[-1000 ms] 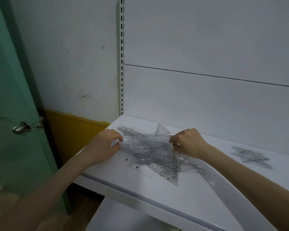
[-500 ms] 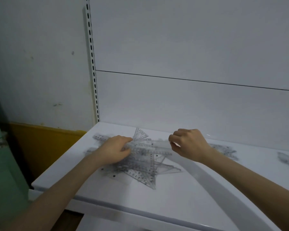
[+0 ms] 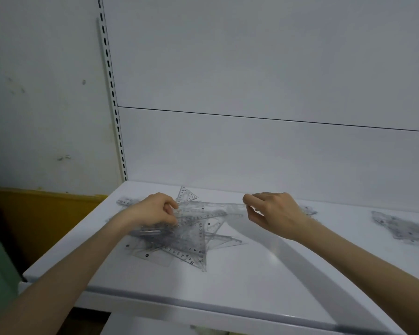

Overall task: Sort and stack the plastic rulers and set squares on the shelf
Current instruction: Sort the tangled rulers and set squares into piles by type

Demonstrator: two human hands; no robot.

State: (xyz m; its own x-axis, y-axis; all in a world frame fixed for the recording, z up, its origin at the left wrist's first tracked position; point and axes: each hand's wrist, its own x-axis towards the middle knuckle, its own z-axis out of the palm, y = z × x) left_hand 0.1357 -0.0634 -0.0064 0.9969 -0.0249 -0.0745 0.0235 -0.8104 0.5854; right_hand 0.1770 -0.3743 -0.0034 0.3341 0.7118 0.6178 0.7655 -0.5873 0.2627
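A jumbled pile of clear plastic rulers and set squares (image 3: 186, 238) lies on the white shelf (image 3: 228, 281), left of its middle. My left hand (image 3: 153, 210) rests on the pile's left part, fingers curled and pinching pieces at its top. My right hand (image 3: 273, 213) pinches the right end of a long clear ruler (image 3: 215, 206) between thumb and forefinger. That ruler runs from hand to hand over the pile. A small set square (image 3: 188, 194) pokes out behind the pile.
A second, smaller heap of clear rulers (image 3: 402, 227) lies at the shelf's right end. A few more pieces (image 3: 309, 210) show behind my right wrist. The shelf's white back panel rises just behind; a slotted upright (image 3: 111, 97) stands at left. A green door edge is at far left.
The view has swung right, so the pile sits further left in it. My right hand has lifted off the pile and now pinches the end of a long ruler.
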